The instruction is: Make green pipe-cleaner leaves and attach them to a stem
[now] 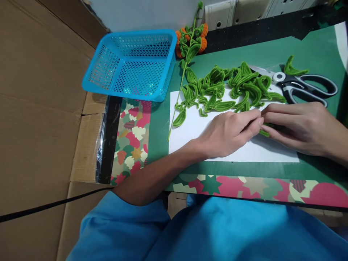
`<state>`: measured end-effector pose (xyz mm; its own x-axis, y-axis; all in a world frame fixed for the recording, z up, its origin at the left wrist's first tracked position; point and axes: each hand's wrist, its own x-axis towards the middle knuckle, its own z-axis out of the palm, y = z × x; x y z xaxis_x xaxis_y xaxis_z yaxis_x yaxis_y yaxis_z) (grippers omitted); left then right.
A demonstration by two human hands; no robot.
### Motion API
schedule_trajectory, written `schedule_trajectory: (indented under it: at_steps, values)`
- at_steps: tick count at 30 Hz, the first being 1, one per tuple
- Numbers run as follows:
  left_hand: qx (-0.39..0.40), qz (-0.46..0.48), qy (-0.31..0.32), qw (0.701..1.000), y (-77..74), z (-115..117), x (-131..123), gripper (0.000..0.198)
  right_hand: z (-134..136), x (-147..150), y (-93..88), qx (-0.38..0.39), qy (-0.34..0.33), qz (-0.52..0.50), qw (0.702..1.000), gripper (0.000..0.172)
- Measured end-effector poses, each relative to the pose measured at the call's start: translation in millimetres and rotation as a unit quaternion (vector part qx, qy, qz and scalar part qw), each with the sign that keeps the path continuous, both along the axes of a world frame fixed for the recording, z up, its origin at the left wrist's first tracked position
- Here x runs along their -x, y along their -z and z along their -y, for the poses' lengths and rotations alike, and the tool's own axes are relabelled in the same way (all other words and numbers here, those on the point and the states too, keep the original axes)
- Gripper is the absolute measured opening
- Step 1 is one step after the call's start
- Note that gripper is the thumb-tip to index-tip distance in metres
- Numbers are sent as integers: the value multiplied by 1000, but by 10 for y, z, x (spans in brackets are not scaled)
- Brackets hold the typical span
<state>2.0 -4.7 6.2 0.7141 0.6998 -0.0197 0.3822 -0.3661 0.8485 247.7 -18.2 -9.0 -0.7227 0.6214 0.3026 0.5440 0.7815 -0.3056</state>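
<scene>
My left hand [230, 132] and my right hand [304, 125] meet fingertip to fingertip over a white sheet of paper [190, 145]. Both are closed in a pinch around a green fuzzy pipe cleaner [264, 133], mostly hidden by the fingers; a short bit shows below my right thumb. Just beyond the hands lies a loose pile of green pipe-cleaner leaves [248, 88], looped and curled. More leaves spread to the left, beside a long green pipe-cleaner stem [182, 78] that slants across the paper's left edge.
Scissors [299, 85] with black and grey handles lie behind my right hand, a curved green leaf [295, 69] beside them. A blue plastic basket [160, 95] stands at the back left, near orange pipe-cleaner flowers [203, 43]. Cardboard [40, 108] rises along the left; sockets [220, 16] line the back.
</scene>
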Motion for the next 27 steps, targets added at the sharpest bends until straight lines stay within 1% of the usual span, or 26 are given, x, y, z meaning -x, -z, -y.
schedule_trajectory:
  at_steps: [10,27]
  values:
    - [-18,24,2,1000,47,-2,-10,41,-14,0,-13,-15,7,-1,1000,13]
    - [-23,27,9,999,41,-10,-10,40,-12,-18,-4,-21,6,3,1000,11]
